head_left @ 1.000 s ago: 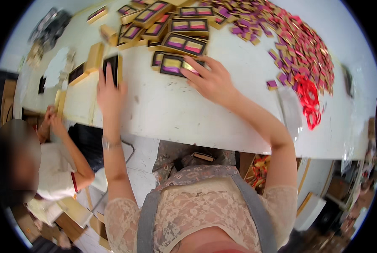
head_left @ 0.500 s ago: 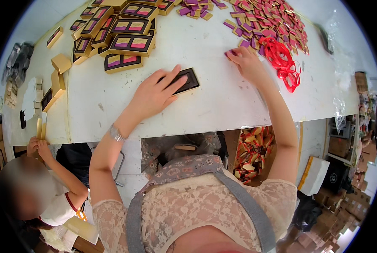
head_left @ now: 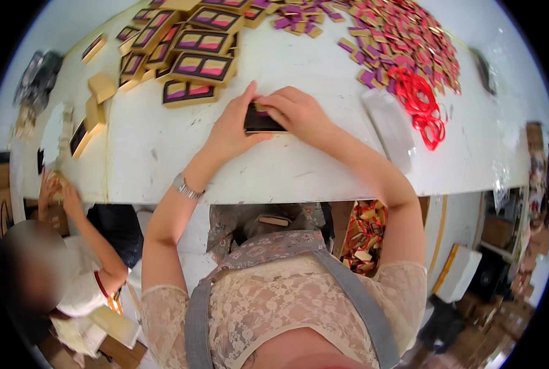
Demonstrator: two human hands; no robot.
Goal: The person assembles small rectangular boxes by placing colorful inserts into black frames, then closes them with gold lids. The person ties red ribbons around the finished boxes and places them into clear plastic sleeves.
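Observation:
A shallow gold box with a black inner tray [head_left: 263, 125] lies on the white table in front of me. My left hand [head_left: 230, 127] grips its left end, the thumb along the near edge and the fingers at the far side. Over the tray, my right hand [head_left: 300, 117] pinches a small flat purple-and-gold piece [head_left: 260, 108], partly hidden by the fingers. Filled gold boxes [head_left: 205, 66], each showing purple and pink pieces in a black tray, are stacked just beyond to the left. Loose purple and pink pieces [head_left: 403, 37] form a heap at the far right.
Red ribbon [head_left: 417, 92] lies tangled at the right, beside a pale elongated object [head_left: 388, 129]. Gold box parts [head_left: 94, 115] stand at the left. A co-worker's hands [head_left: 59, 187] work at the table's left edge. Below the table is a carton of red-and-gold pieces [head_left: 363, 240].
My right hand has brought a purple piece from the heap's edge leftward to the black tray. My left hand has shifted from lying over the tray to gripping the box's left end.

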